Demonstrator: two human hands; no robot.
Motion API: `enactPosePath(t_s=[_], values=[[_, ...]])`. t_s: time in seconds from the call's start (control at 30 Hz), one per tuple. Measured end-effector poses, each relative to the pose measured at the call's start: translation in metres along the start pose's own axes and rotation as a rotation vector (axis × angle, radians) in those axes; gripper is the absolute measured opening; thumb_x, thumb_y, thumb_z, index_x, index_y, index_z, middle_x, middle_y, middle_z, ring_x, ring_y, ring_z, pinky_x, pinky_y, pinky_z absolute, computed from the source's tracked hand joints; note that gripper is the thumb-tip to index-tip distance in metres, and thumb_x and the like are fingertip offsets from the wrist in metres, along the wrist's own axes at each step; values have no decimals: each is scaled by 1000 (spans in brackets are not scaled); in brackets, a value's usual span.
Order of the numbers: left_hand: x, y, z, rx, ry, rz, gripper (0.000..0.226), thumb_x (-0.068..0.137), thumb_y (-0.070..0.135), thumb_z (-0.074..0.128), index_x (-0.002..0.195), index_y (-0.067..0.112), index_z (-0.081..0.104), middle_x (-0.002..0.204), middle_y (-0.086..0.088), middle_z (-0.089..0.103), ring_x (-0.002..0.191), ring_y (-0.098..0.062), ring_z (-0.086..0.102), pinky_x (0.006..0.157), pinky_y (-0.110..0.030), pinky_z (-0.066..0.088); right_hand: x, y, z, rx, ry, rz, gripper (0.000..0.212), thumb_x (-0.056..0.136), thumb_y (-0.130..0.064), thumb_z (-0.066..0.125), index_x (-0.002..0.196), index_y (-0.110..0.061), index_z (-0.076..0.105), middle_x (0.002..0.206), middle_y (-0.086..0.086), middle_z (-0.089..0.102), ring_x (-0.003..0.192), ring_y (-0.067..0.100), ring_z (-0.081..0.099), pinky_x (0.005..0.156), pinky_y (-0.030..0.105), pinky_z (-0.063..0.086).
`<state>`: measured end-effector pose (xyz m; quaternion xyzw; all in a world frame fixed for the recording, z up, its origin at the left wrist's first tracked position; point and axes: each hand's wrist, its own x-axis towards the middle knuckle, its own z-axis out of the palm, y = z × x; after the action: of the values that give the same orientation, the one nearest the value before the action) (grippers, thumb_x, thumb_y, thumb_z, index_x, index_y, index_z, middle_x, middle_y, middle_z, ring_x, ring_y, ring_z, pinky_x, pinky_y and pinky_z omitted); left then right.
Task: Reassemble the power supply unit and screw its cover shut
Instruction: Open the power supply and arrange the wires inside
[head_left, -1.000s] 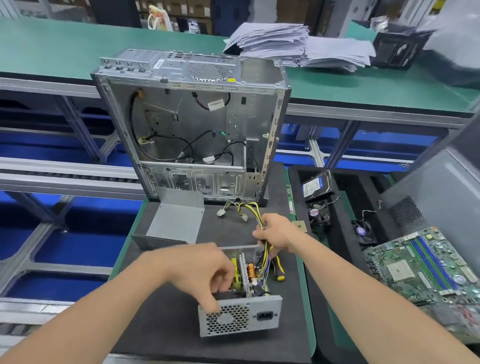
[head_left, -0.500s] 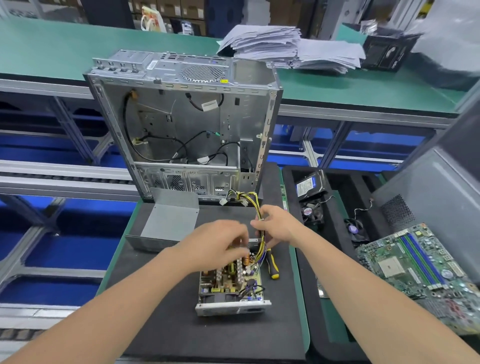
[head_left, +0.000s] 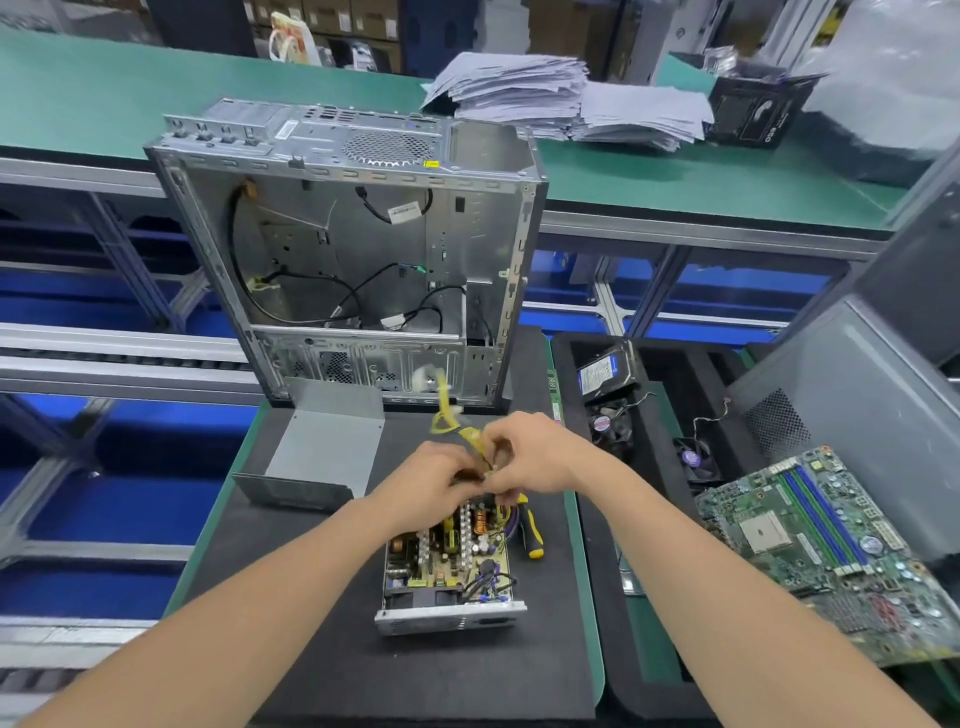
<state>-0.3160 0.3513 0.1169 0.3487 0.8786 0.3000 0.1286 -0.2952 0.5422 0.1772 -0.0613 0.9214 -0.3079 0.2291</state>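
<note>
On the black mat (head_left: 415, 675), in front of the upright case (head_left: 363, 249), the grey cover (head_left: 324, 457) is sitting off to the left, apart from the PSU (head_left: 447, 566). That unit is lying open, its board, coils and capacitors showing and its metal end panel facing the person. Above its far end the left hand (head_left: 431, 478) and right hand (head_left: 535, 452) are meeting, fingers curled, both pinching the yellow wires (head_left: 447, 415), which are blurring upward. A screwdriver (head_left: 531, 530) is lying just right of the PSU.
</note>
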Motion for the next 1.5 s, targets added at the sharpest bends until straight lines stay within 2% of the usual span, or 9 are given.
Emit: enactPosePath(t_s=[0.2, 0.37, 0.53, 0.9, 1.07, 1.17, 1.27, 1.37, 1.5], values=[[-1, 1, -13, -54, -136, -272, 47, 76, 70, 51, 89, 25, 59, 77, 7, 58, 81, -16, 59, 67, -34, 42, 14, -10, 1, 36, 24, -48, 25, 83, 0, 84, 97, -13, 67, 76, -2, 73, 63, 11, 73, 60, 24, 59], [-10, 7, -9, -286, 183, -504, 71, 88, 77, 54, 71, 9, 62, 58, 2, 52, 61, -17, 53, 62, -35, 39, 13, 1, 15, -29, 172, -20, 31, 73, -27, 94, 81, -25, 65, 76, -8, 73, 74, 8, 66, 67, 28, 53], [-12, 7, -2, -551, 369, -741, 32, 86, 38, 73, 90, 6, 75, 93, -12, 75, 80, -20, 63, 69, -35, 47, 6, 4, 33, -61, 248, -68, 34, 76, -43, 91, 77, -24, 63, 79, -5, 68, 70, 11, 59, 66, 32, 51], [-37, 7, 16, -892, 377, -1012, 78, 85, 66, 69, 135, 7, 57, 136, -8, 59, 124, -31, 55, 104, -44, 46, -3, -5, 47, -409, 249, -212, 25, 94, -28, 71, 117, -25, 64, 115, -4, 65, 110, 21, 59, 88, 41, 54], [-47, 20, -8, -765, 62, -955, 90, 90, 82, 42, 155, 19, 42, 158, -6, 44, 141, -26, 46, 111, -37, 38, -4, -2, 52, -377, 284, -204, 18, 96, -26, 70, 114, -26, 70, 113, -2, 63, 108, 24, 62, 85, 41, 55], [-61, 22, -33, -202, -313, -777, 66, 91, 75, 49, 115, 17, 69, 113, -7, 76, 95, -23, 76, 81, -32, 62, -2, 0, 55, -331, 312, -186, 17, 93, -23, 74, 110, -27, 72, 110, -3, 64, 104, 22, 63, 82, 38, 55], [-62, 30, -41, 315, -68, -336, 38, 95, 51, 56, 74, 21, 63, 71, 5, 70, 70, -18, 69, 61, -28, 53, 2, -1, 57, -309, 320, -183, 17, 90, -21, 76, 106, -26, 71, 107, -4, 64, 101, 22, 63, 80, 38, 55], [-52, 34, -41, 485, 28, 3, 24, 99, 41, 59, 117, 26, 56, 112, 8, 59, 107, -16, 57, 93, -34, 46, 4, -4, 57, -328, 322, -169, 20, 87, -18, 76, 104, -21, 65, 105, -1, 62, 100, 26, 62, 79, 41, 54], [-45, 9, -36, 432, -81, -14, 21, 106, 28, 52, 124, 19, 56, 115, 0, 64, 110, -25, 62, 86, -41, 48, -7, -14, 60, -340, 351, -192, 17, 86, -26, 69, 93, -22, 54, 95, -3, 56, 88, 26, 58, 70, 38, 47]])
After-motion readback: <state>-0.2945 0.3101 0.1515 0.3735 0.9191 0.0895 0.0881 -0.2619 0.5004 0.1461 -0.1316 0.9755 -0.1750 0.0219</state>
